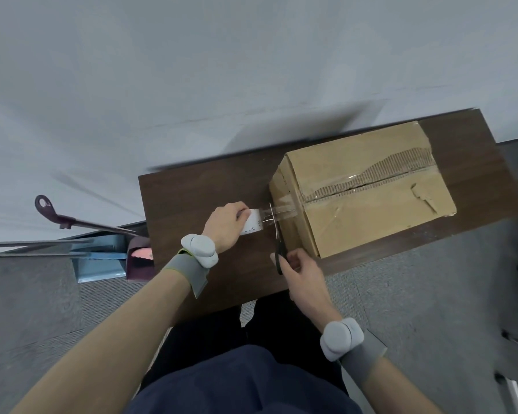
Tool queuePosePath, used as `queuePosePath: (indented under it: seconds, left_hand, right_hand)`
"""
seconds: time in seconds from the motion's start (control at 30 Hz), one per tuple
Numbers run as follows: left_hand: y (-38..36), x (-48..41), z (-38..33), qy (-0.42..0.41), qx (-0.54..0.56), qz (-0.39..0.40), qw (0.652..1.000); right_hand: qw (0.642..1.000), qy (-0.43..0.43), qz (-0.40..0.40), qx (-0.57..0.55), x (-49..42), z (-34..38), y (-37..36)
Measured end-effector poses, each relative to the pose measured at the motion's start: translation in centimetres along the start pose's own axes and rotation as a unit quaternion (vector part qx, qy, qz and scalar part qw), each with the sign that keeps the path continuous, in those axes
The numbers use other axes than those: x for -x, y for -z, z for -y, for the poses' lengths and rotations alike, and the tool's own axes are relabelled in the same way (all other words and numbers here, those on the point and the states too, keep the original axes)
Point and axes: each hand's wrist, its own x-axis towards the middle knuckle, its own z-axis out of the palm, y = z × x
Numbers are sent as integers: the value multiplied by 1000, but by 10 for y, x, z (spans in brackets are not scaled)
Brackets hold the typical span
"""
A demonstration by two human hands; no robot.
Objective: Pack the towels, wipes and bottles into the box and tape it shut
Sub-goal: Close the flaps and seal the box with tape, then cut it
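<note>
The light was soft, even and fairly bright, and shadows stayed faint. On the brown cardboard box (pixel 371 222), the end face towards the table's left edge was only a shade darker than the top. A small glare sat on the clear tape (pixel 352 176) over the top seam. Motion blur smeared the far edge of the dark brown wooden table (pixel 186 195) and the pale grey wall (pixel 192 70) behind it. Wide-angle distortion tilted and bent lines towards the picture's edges.

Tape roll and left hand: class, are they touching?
Touching. The head view shows the left hand wrapped round the tape roll, gripping it.
</note>
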Motion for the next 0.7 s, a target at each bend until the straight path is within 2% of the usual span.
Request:
queuePosePath:
  seconds: [0.17,0.7]
  left_hand:
    - [0,-1,1,-5,-3,-2,1000]
    - [-1,-5,3,-24,-38,-7,999]
  right_hand:
    - [999,28,-6,17,4,-4,2]
    - [1000,9,-1,24,1,18,-7]
